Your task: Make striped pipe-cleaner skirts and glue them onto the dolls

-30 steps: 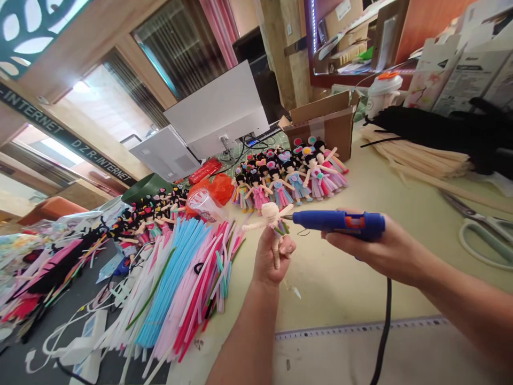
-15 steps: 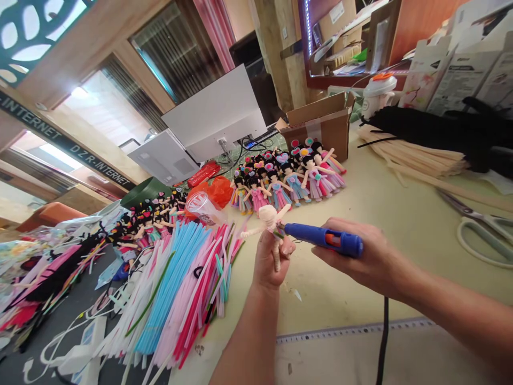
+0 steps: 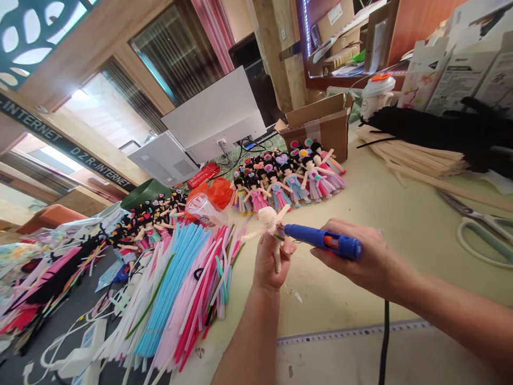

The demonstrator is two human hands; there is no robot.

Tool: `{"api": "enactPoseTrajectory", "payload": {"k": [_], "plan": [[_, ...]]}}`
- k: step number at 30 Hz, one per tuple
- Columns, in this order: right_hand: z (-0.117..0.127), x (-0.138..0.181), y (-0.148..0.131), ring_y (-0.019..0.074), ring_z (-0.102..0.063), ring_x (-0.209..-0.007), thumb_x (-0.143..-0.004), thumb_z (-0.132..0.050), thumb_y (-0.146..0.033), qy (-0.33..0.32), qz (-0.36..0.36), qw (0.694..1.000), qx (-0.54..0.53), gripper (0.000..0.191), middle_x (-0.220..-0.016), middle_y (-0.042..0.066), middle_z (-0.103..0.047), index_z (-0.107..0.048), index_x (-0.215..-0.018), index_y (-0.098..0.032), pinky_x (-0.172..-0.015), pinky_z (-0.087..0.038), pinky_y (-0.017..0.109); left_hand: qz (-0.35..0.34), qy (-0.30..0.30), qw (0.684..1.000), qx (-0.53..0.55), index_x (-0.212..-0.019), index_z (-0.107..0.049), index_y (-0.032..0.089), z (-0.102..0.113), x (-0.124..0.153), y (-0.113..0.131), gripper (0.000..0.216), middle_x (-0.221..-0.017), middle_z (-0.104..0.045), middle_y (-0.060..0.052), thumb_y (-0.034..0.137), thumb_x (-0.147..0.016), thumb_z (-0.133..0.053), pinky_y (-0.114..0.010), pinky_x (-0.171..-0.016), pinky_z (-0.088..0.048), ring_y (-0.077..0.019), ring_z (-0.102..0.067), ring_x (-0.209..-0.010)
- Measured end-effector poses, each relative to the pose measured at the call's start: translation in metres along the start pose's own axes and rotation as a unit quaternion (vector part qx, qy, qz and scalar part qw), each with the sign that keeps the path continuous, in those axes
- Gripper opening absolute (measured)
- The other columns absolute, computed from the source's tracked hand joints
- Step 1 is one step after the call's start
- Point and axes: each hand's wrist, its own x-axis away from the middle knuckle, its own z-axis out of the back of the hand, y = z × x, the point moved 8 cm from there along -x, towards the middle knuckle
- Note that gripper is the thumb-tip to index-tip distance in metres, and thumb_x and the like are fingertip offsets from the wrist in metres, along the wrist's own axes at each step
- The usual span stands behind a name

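Observation:
A cream pipe-cleaner doll (image 3: 267, 218) with a round head, spread arms and hanging legs is pinched in my left hand (image 3: 269, 264), whose fingers close around its body. My right hand (image 3: 355, 256) wraps around a blue hot glue gun (image 3: 316, 237) with an orange part showing in its body. The gun's nozzle points left, at the doll's upper body just below the head; whether it touches cannot be made out. A bit of green shows at the doll's chest. From under my right hand a black cord (image 3: 385, 342) runs down toward the table's front.
Several finished dolls (image 3: 280, 184) stand behind the doll, before a cardboard box (image 3: 320, 125). Bundles of coloured pipe cleaners (image 3: 172, 289) lie left, beside a plastic cup (image 3: 204, 208). Scissors (image 3: 481, 227) and black and cream pipe cleaners (image 3: 425, 152) lie right. A ruler strip (image 3: 340, 332) crosses the front.
Almost nothing differs. The glue gun and my right hand have shifted very slightly; the doll stays in my left hand at nearly the same spot.

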Motion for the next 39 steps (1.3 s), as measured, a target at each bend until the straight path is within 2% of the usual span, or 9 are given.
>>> {"api": "enactPoseTrajectory", "payload": {"k": [12,17,28,39], "plan": [[0.0001,-0.0003,-0.0007,0.0097,-0.046,-0.047,-0.086,-0.062,-0.032,0.006,0.000,1.000,0.012,0.026,-0.059,-0.007,-0.050,-0.045,-0.068,-0.025,-0.046,-0.034,0.023,-0.004,0.001,1.000,0.006,-0.077,-0.074,0.016,-0.0023,0.0001,0.0008,0.042,-0.059,-0.058,0.005,0.048,-0.056,-0.092,-0.024,-0.056,-0.034,-0.0044,-0.039,-0.049],[0.0001,0.0002,-0.0011,0.0094,-0.046,-0.048,-0.086,-0.062,-0.032,0.006,0.000,1.000,0.012,0.027,-0.059,-0.007,-0.049,-0.044,-0.067,-0.024,-0.046,-0.033,0.023,-0.005,0.007,1.000,0.010,-0.082,-0.075,0.018,-0.0018,0.0004,0.0012,0.043,-0.064,-0.062,0.004,0.046,-0.054,-0.093,-0.026,-0.057,-0.036,-0.0053,-0.041,-0.050],[0.0031,-0.0014,-0.0030,0.0083,-0.043,-0.046,-0.082,-0.064,-0.031,0.000,-0.017,1.000,0.016,0.028,-0.056,-0.008,-0.047,-0.043,-0.065,-0.024,-0.045,-0.033,0.021,-0.003,-0.002,1.000,0.018,-0.082,-0.075,0.017,-0.0004,0.0002,-0.0005,0.042,-0.060,-0.059,0.005,0.046,-0.057,-0.092,-0.026,-0.058,-0.037,-0.0050,-0.043,-0.050],[0.0011,0.0001,-0.0025,0.0096,-0.045,-0.046,-0.085,-0.062,-0.036,-0.002,-0.013,1.000,0.024,0.029,-0.056,-0.007,-0.050,-0.045,-0.065,-0.024,-0.045,-0.033,0.023,-0.005,0.004,1.000,0.008,-0.084,-0.074,0.017,-0.0022,0.0014,0.0010,0.045,-0.059,-0.059,0.006,0.047,-0.055,-0.092,-0.025,-0.059,-0.040,-0.0046,-0.042,-0.049]]}}
